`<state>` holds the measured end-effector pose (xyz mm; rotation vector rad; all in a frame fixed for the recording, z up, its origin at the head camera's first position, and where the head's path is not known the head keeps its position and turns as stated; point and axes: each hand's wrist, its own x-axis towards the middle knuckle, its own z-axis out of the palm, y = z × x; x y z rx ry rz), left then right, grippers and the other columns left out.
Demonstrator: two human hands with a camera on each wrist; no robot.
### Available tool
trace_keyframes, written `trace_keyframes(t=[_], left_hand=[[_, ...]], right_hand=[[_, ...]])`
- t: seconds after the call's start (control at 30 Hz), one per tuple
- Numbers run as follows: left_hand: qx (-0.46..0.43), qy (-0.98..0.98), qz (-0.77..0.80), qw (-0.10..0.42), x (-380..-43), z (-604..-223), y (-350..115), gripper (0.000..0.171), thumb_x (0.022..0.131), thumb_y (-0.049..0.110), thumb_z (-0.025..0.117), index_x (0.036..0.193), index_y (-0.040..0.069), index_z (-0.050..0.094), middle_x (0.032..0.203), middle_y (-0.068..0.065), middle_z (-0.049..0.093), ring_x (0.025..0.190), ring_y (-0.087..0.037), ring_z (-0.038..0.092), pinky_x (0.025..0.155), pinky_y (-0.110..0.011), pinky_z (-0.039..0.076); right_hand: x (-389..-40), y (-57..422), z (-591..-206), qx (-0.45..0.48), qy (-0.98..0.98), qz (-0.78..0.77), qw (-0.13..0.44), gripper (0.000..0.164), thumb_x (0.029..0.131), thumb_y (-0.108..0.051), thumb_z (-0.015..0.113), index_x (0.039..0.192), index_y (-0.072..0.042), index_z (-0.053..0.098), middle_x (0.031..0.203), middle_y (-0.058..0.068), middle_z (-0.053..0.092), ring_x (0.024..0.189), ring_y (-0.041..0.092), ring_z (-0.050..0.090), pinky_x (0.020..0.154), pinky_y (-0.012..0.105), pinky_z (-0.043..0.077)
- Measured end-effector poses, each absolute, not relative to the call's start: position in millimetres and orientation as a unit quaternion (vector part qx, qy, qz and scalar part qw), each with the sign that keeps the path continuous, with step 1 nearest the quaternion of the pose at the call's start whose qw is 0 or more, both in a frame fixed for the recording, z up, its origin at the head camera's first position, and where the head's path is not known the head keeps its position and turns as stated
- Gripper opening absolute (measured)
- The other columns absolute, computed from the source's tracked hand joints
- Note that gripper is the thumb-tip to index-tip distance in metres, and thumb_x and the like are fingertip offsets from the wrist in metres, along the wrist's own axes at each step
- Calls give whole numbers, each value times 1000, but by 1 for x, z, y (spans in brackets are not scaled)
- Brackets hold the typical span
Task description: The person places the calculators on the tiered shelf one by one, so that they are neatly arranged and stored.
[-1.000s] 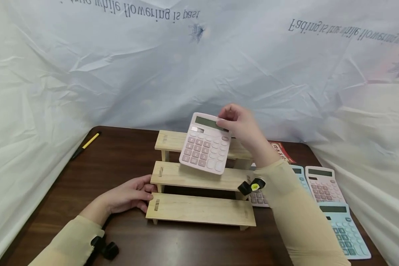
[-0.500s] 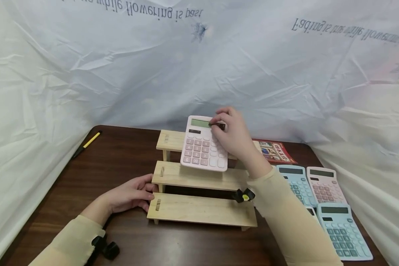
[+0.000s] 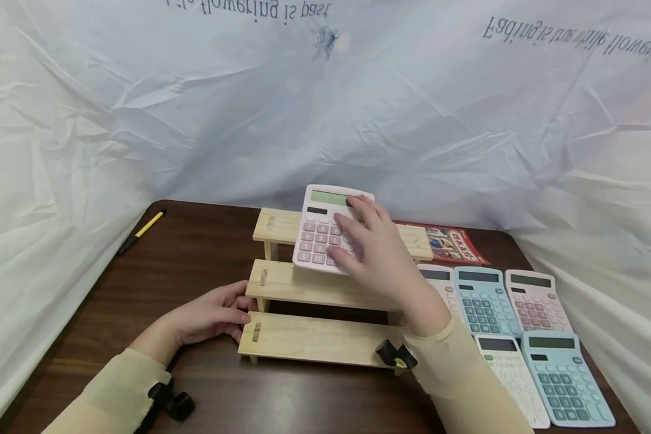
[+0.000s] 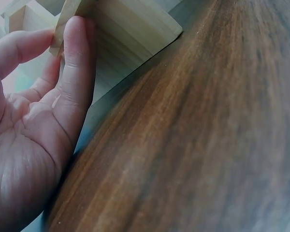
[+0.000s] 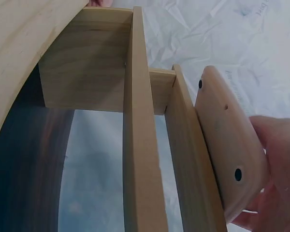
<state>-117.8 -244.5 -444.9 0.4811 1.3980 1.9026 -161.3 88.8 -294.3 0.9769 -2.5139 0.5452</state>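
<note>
A pink calculator (image 3: 317, 235) lies face up on the top tier of a three-tier wooden stand (image 3: 320, 340), reaching past that tier's front edge. In the right wrist view, the back of the calculator (image 5: 229, 140) shows against a wooden board. My right hand (image 3: 382, 259) touches the calculator's face with spread fingers, covering its right-hand keys. My left hand (image 3: 208, 316) holds the stand's left end near the lower tiers. In the left wrist view, thumb and fingers of the left hand (image 4: 43, 106) pinch a board's edge (image 4: 65, 29).
Right of the stand lie several calculators, including a blue one (image 3: 483, 301), a pink one (image 3: 534, 301) and a white one (image 3: 512, 374). A red printed packet (image 3: 452, 246) lies behind them. A yellow-and-black pen (image 3: 143, 231) is at the table's far left.
The right hand has gone from pinching the calculator's top right corner to spread fingers lower on its face. The calculator has straightened and settled slightly. The left hand stays on the stand.
</note>
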Motion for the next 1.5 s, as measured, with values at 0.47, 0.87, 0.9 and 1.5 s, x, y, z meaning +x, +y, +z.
trace_keyframes(t=[0.47, 0.87, 0.9, 1.5], left_hand=[[203, 538, 740, 350, -113, -443, -247, 60, 96, -6, 49, 147, 3, 19, 122, -33, 52, 100, -39, 63, 70, -47, 58], [203, 541, 740, 346, -116, -444, -250, 62, 96, -6, 47, 149, 5, 16, 121, -29, 54, 101, -38, 62, 71, -46, 57], [204, 539, 739, 348, -117, -444, -250, 61, 97, -6, 47, 149, 5, 16, 121, -29, 54, 100, -38, 62, 71, -47, 57], [188, 541, 740, 354, -124, -447, -245, 62, 96, -6, 49, 148, 5, 17, 119, -27, 55, 97, -37, 64, 69, -49, 58]], right_hand=[[-149, 99, -293, 397, -881, 197, 165, 76, 81, -58, 69, 141, -16, 51, 159, 2, 22, 146, 21, 14, 113, 45, 27], [-162, 81, -306, 442, -825, 252, 247, 54, 80, -38, 79, 122, -7, 66, 140, 11, 50, 135, 29, 39, 113, 37, 28], [-162, 81, -307, 447, -820, 255, 252, 51, 81, -36, 79, 121, -6, 67, 139, 12, 52, 133, 30, 40, 113, 38, 28], [-165, 86, -314, 465, -812, 243, 255, 43, 88, -25, 69, 128, -8, 63, 144, 10, 48, 138, 27, 36, 114, 39, 28]])
